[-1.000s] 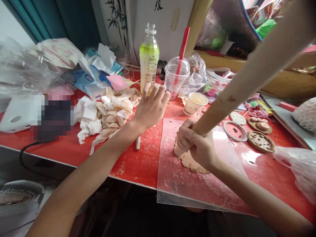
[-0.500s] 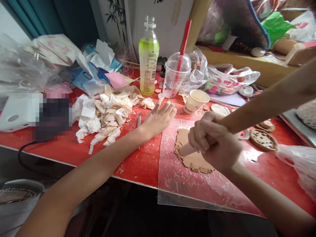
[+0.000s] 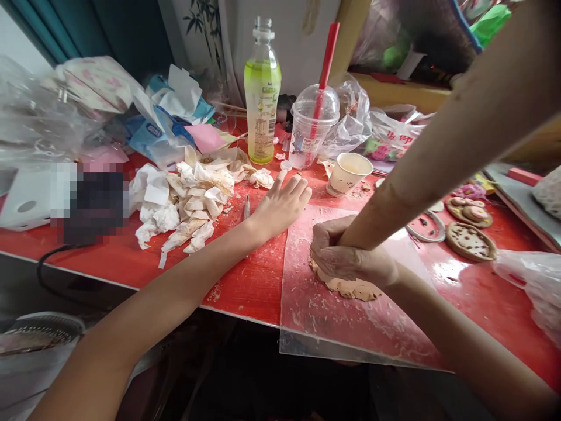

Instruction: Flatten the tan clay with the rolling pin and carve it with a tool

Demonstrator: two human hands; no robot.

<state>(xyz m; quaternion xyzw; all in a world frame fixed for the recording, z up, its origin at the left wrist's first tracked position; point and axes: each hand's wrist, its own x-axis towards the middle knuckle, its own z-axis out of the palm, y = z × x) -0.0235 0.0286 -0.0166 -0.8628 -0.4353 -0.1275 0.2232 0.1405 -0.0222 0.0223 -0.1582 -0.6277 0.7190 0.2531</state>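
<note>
My right hand (image 3: 353, 257) is wrapped around a thick wooden rolling pin (image 3: 433, 146), which slants from the upper right down toward the sheet. Its lower end is hidden behind my fingers. Beneath that fist lies a flattened brown clay slab (image 3: 355, 289) with ragged edges, partly covered by the hand. The slab rests on a clear plastic sheet (image 3: 324, 327) that overhangs the table's front edge. My left hand (image 3: 283, 202) lies palm down with fingers spread, holding nothing, at the sheet's far left corner. A thin pen-like tool (image 3: 247, 207) lies beside its wrist.
Behind stand a green drink bottle (image 3: 263, 105), a plastic cup (image 3: 311, 126) with a red straw and a paper cup (image 3: 348, 175). Crumpled tissues (image 3: 188, 199) cover the left. Decorated clay discs (image 3: 471, 241) sit at right, beside a plastic bag (image 3: 532, 280) on the red table (image 3: 245, 292).
My right hand has moved left and slightly down over the slab with the rolling pin, which now stands more steeply. My left hand stays in place.
</note>
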